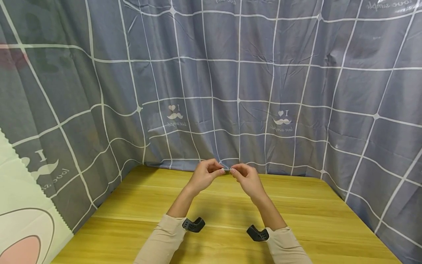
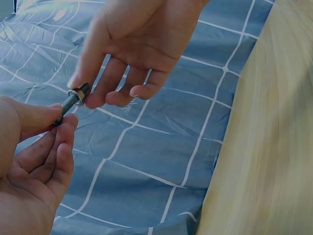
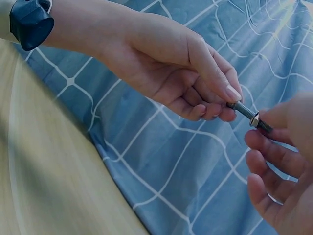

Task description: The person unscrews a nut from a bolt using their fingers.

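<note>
A small metal bolt (image 2: 69,104) with a threaded shank spans the gap between both hands, tilted in the wrist views. My left hand (image 1: 202,177) pinches one end between thumb and forefinger, which hide that end. A shiny nut (image 3: 255,119) sits round the shank towards the other end. There my right hand (image 1: 249,182) pinches the dark tip just past the nut with thumb and forefinger; its other fingers are spread loosely in the right wrist view. Both hands are raised over the far side of the table, and the bolt shows only as a tiny thing in the head view.
The wood-grain table (image 1: 138,205) spreads beneath the forearms. A grey-blue checked curtain (image 1: 257,84) hangs behind and along both sides. At the lower left is a pale cloth (image 1: 19,183) with a printed drawing. Black wrist mounts (image 1: 193,224) sit at the sleeves.
</note>
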The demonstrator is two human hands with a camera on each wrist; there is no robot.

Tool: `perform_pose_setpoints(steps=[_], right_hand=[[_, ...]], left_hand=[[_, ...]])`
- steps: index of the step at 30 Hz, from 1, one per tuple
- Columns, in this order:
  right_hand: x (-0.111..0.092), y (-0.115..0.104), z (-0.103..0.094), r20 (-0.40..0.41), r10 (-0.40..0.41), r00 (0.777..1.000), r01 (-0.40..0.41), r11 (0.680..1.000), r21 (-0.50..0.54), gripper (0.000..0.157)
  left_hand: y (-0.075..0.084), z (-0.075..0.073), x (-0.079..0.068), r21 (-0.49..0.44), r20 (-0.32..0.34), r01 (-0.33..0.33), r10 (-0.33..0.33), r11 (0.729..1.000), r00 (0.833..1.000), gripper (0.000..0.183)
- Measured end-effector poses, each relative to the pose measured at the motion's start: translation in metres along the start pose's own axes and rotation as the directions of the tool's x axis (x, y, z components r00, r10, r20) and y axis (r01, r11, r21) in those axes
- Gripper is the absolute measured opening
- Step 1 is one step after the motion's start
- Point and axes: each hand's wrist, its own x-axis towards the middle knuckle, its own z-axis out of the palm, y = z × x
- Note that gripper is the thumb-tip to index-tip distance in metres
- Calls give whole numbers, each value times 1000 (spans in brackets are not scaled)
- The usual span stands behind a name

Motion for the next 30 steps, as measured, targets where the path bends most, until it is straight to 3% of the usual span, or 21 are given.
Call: perform_pose_setpoints(steps=[8, 20, 24, 30], right_hand=[[1, 1, 0, -2, -41, 999, 41, 999, 4, 18], [0, -3, 2, -26, -25, 999, 25, 1000, -3, 17], [7, 16, 3, -23, -34, 999, 34, 999, -4, 15], [13, 36, 3, -16, -25, 1000, 25, 1000, 2, 23]], left_hand=[[1, -1, 0, 5, 3, 3, -3, 1000, 1000, 5], [1, 0, 1, 2, 7, -10, 10, 1000, 1000, 6], [0, 0, 0, -11, 16, 1, 0, 1000, 1000, 8], [1, -1, 0, -5, 17, -3, 3, 1000, 1000, 9]])
